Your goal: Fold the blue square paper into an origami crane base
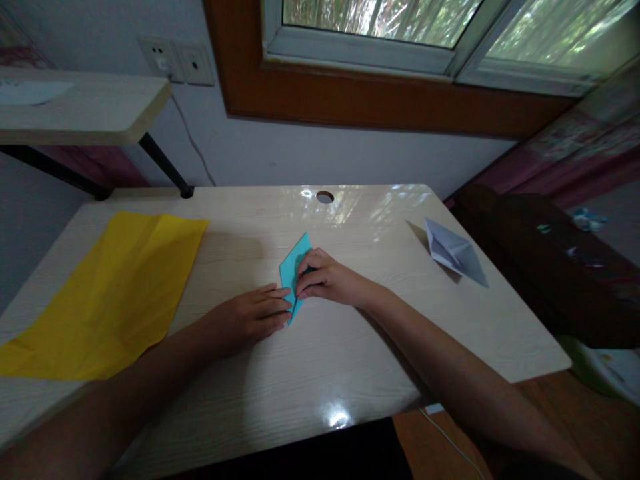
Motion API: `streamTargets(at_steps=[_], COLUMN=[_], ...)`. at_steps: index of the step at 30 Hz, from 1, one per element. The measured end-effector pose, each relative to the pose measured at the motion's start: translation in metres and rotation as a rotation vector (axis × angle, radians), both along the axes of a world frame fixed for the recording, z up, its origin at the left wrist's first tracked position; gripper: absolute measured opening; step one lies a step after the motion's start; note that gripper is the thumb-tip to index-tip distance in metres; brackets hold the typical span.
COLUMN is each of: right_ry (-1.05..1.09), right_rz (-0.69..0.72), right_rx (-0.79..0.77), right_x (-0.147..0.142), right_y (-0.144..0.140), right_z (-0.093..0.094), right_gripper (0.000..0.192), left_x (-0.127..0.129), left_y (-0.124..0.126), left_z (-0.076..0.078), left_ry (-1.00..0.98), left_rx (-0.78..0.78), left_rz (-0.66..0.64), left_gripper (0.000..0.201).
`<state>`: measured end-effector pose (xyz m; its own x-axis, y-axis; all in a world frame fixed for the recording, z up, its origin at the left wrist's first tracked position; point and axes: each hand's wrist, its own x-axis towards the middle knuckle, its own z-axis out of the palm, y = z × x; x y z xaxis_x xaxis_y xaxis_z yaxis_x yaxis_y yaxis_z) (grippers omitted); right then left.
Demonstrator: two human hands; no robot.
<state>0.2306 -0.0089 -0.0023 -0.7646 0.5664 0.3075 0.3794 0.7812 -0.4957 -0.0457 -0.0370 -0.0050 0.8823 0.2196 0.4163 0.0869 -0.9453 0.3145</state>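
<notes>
- Blue folded paper (291, 267) flat on the pale wood table (350, 347), near centre — kite-like shape, long point aimed away toward the round cable hole (325, 197).
- Left hand (250, 317) flat, palm down, fingers straight and together; fingertips pressing the near tip of the paper.
- Right hand (327, 279) curled, fingertips pinching down on the paper's right edge — not lifting it.
- Both hands touching the paper, fingertips just beside each other.
- Yellow sheet (110, 293) spread on the table's left side, well apart, creased.
- White folded paper shape (455, 253) on the right side, near the table edge.
- Wall sockets (177, 61) and window above.
</notes>
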Motion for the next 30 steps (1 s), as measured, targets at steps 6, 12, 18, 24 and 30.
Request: streamTargets(at_steps=[6,12,18,24,30], right_ry=[-0.033,-0.032,-0.029,-0.023,-0.043], right_rz=[-0.036,-0.109,-0.119,-0.128,-0.131], right_rx=[-0.025,-0.045,-0.051,-0.065,-0.076], right_x=[-0.003,-0.012,-0.016,-0.017,-0.018], right_y=[-0.003,-0.011,-0.018,-0.023,-0.024], right_z=[-0.001,0.0,0.002,0.002,0.006], right_gripper=[0.014,0.015,0.014,0.013,0.013], left_x=[-0.001,-0.001,0.001,0.0,0.001], left_y=[-0.002,-0.001,-0.002,-0.002,-0.003], left_z=[-0.005,-0.005,-0.004,0.004,0.006], left_ry=[0.009,-0.002,-0.007,-0.003,-0.027], left_rx=[-0.002,0.081,0.075,0.159,0.179], left_rz=[0.02,0.019,0.029,0.009,0.022], left_gripper=[0.03,0.026,0.023,0.019,0.017])
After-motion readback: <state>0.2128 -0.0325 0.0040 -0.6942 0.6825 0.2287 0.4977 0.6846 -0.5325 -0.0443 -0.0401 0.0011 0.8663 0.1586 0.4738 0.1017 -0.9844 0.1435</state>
